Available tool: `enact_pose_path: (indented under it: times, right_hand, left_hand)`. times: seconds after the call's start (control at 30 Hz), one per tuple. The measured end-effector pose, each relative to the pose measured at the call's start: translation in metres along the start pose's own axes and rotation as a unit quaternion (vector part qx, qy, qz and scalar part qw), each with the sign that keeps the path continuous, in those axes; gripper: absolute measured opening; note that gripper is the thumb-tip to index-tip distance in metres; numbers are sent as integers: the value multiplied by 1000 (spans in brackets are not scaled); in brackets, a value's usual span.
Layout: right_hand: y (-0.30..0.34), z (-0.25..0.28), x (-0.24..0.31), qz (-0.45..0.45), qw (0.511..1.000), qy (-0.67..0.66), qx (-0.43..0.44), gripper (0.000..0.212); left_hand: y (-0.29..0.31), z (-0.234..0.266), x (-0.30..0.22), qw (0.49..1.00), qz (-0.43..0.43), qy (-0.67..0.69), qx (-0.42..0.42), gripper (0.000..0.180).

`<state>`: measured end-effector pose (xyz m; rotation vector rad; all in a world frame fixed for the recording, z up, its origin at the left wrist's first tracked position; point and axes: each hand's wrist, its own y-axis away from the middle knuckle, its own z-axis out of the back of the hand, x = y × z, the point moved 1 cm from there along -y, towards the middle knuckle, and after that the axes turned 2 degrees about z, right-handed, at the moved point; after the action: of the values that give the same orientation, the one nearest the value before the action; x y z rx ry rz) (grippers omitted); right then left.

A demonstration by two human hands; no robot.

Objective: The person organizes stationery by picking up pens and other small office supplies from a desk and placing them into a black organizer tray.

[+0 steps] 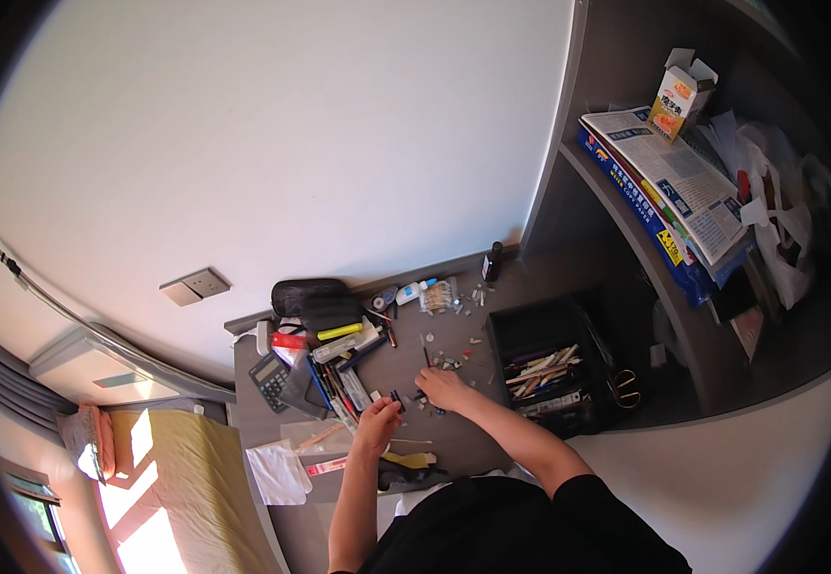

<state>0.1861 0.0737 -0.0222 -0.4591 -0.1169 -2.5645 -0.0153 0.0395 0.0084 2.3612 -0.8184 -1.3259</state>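
Note:
My left hand [375,427] is closed, its fingertips pinching a small dark piece [396,396] whose kind is too small to tell. To its right, my right hand [442,390] reaches low over the desk with fingers drawn together. What its fingertips hold, if anything, is hidden. A thin dark stick [426,354] shows just beyond them. Small loose bits [448,363], pale and grey, are scattered around the right hand. A black tray [498,337] with several pens and pencils [542,371] stands right of that hand. Left of my hands lies a heap of pens and stationery [339,375].
A calculator [269,381], black case [318,304], glue bottle [414,292] and bag of cotton swabs [439,297] lie on the desk [406,335]. A dark bottle [493,262] stands by the wall. Scissors [626,388] lie right of the tray. A shelf [626,234] with papers overhangs the right side.

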Motion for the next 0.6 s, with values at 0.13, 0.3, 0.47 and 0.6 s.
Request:
enact_pose_path:
  times: [0.13,0.3,0.47,0.6]
  right_hand:
    - [8,-2,-3,-28,999,-38,7,30]
    - [19,0,-9,-41,986,-144,-71,24]
    - [27,11,-8,-142,919,-329,-165,17]
    - [41,15,-9,-121,829,-463,-289,18]
  left_hand:
    - [4,2,12,1000,-11,26,7,6]
    - [16,-4,20,999,2,28,-20,8]
    - [18,-9,29,999,3,31,-25,10]
    - [6,-17,35,1000,26,8,-11,10]
